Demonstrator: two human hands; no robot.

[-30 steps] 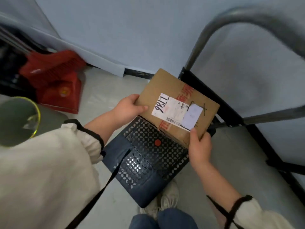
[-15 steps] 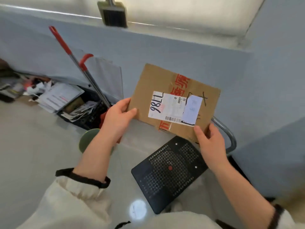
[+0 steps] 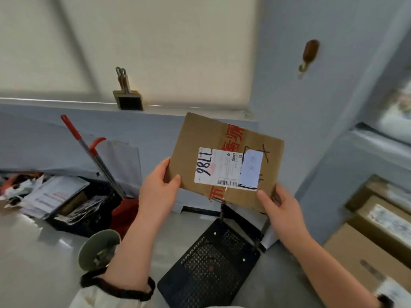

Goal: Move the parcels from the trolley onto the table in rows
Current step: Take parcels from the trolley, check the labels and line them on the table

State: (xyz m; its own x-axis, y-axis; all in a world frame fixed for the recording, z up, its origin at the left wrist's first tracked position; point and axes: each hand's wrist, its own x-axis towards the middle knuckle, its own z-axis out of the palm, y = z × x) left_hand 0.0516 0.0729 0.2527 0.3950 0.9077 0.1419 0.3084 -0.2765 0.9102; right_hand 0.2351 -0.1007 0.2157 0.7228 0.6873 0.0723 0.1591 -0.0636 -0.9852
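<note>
Lifted higher than a moment ago, the cardboard parcel (image 3: pixel 224 161) is hanging above the black trolley (image 3: pixel 200 274); the left hand (image 3: pixel 159 190) and right hand (image 3: pixel 280 210) are gripping opposite edges, likely steadying it for carrying.

Left hand (image 3: pixel 159 187): raised in front of the body, gripping the lower left corner of the parcel (image 3: pixel 200 134). The thumb lies flat on the front face and the fingers are hidden behind it.

Right hand (image 3: pixel 280 211): raised slightly lower, gripping the lower right corner, with the thumb on the front face and the fingers behind.

Both forearms are bare and reach forward and upward. A dark cuff (image 3: pixel 117 285) on a cream sleeve sits pushed back on the left arm.
</note>
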